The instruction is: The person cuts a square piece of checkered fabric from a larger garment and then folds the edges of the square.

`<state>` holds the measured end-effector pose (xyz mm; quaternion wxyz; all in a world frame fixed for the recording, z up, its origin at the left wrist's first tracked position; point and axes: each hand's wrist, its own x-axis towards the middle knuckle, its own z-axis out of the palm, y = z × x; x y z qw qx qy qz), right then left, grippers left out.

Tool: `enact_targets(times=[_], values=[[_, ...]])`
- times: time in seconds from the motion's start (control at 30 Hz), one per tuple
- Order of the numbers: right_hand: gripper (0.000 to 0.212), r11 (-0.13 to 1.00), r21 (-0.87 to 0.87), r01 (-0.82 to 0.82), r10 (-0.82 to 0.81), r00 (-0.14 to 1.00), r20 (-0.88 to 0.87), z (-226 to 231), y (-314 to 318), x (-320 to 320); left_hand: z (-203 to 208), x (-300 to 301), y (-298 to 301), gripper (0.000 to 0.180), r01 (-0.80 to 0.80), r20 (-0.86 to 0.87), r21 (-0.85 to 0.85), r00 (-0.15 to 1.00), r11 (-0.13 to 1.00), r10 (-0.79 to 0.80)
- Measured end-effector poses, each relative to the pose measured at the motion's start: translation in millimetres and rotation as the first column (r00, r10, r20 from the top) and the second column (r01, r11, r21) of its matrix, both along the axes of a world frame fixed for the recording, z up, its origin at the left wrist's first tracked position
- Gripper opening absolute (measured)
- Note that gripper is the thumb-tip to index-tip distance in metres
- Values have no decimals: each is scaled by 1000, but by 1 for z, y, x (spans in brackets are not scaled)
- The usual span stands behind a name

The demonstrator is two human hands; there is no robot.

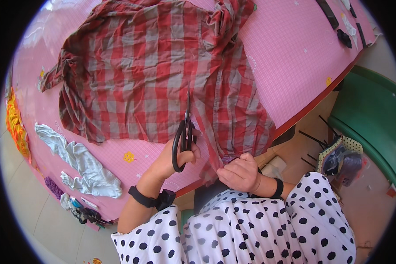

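Nearest is the white top [259,224] w/ black dots that the person has on. Each wrist has a black band: one on the L wrist [141,197], one on the R wrist [278,189].

The hands are apart but nr each other. L hand [174,158] is wrapped round the black grips of the scissors [187,118]. The blades point away from the person and are at the shirt [119,75], by a slit in the cloth; can't tell if they're a bit apart. R hand [240,174] is in a fist, clamped on the shirt's near edge, just R of the scissors.

The shirt is red & grey w/ big checks. It's spread on the pink tabletop [290,61], w/ lots of folds, and it goes from the hands up to the far edge of view.

L of the hands, a pale cloth [86,169] lies crumpled on the tabletop. Past it, nr the L edge, are a purple bit [53,188] & an orange cloth [16,127]. Over on the R, off the tabletop, is a green chair [367,114]. Far off, top R, some dark strips [328,14] lie on the tabletop.
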<state>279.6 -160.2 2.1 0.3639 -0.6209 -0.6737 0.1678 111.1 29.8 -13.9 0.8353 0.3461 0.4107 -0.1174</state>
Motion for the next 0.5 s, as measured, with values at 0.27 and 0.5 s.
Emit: enact_targets(times=[0.27, 0.5], values=[[26, 1000, 12, 10, -10, 1000, -6, 0, 2, -1, -1, 0, 2, 61, 12, 8, 20, 1000, 1000, -12], [26, 1000, 8, 13, -13, 1000, -11, 0, 0, -1, 2, -1, 2, 61, 19, -5, -12, 1000, 1000, -20]])
